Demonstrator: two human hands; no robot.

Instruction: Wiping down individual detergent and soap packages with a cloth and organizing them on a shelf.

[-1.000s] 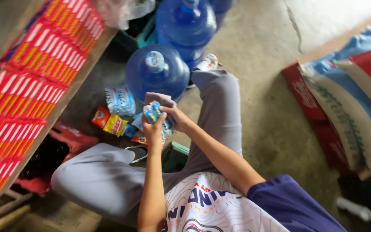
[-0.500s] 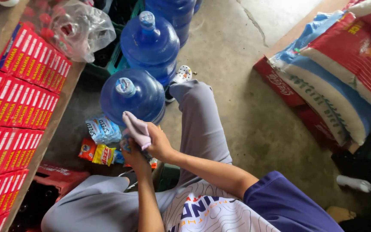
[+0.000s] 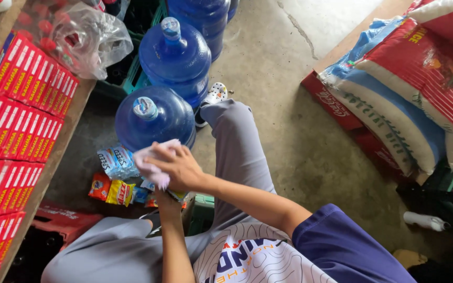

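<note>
I sit with my grey-trousered knees apart, hands together in front of me. My right hand (image 3: 180,169) comes in from the right and grips a pale pink packet (image 3: 149,161) with curled fingers. My left hand (image 3: 166,198) rises from below and is mostly hidden under the right one. Small colourful sachets (image 3: 176,196) stick out on both sides of it. Just beyond my hands stands a blue water jug (image 3: 155,119) with a capped neck. A second blue jug (image 3: 176,55) stands behind it.
Blue, orange and yellow sachet packs (image 3: 114,178) lie on the floor by the near jug. Red cartons (image 3: 11,115) fill a wooden shelf at left, under a clear plastic bag (image 3: 87,39). Stacked sacks (image 3: 410,89) lie on red crates at right. A green crate (image 3: 203,209) sits between my legs.
A small blue sachet was in my hands a second ago; the pale pink packet is now in my right hand. The view has tilted, so the jugs sit lower in frame.
</note>
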